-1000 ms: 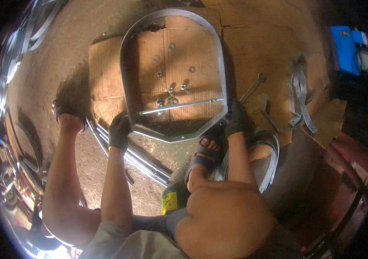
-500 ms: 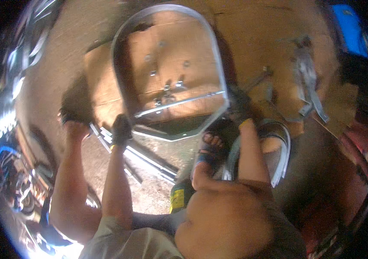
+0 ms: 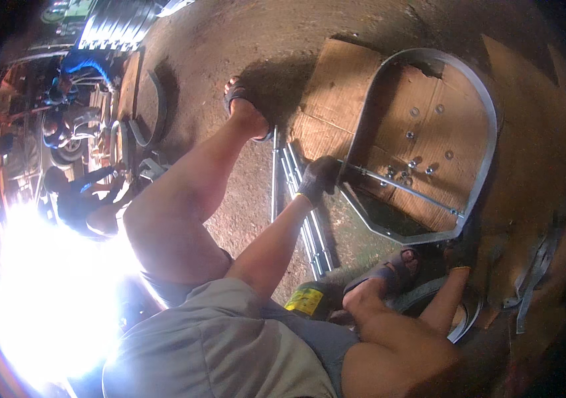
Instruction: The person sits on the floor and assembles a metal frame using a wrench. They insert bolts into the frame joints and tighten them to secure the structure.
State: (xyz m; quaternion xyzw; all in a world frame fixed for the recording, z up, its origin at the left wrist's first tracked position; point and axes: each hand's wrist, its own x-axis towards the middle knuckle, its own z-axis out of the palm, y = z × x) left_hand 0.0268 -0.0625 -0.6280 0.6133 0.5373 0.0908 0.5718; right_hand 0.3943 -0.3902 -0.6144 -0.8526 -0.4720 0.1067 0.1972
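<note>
A: In the head view, where is the metal hoop (image 3: 492, 126)?

B: Right of centre, over the cardboard (image 3: 329, 99), with a rod (image 3: 410, 190) running across its lower part. The gloved left hand (image 3: 320, 178) is at the rod's left end, fingers curled; I cannot tell whether they pinch the rod or the band. The right hand (image 3: 463, 251) is by the lower right corner, too dark to tell whether it grips.

A: What could go wrong?

B: If either hand slips, the hoop could tilt and the rod's end might shift. The sandalled right foot (image 3: 395, 270) is near that lower right corner, so a drop could catch the toes. Dragging the band sideways could scatter the loose nuts (image 3: 429, 170) and washers (image 3: 440, 109) that lie within its outline. Looking aside would make any of this easier to miss.

A: And what differs from the earlier frame?

B: The view has swung to the person's left. The hoop now sits further right in it, the blue thing at the right edge is gone, and co-workers (image 3: 70, 192) and a strong glare show at left. Both hands remain at the same corners.
</note>
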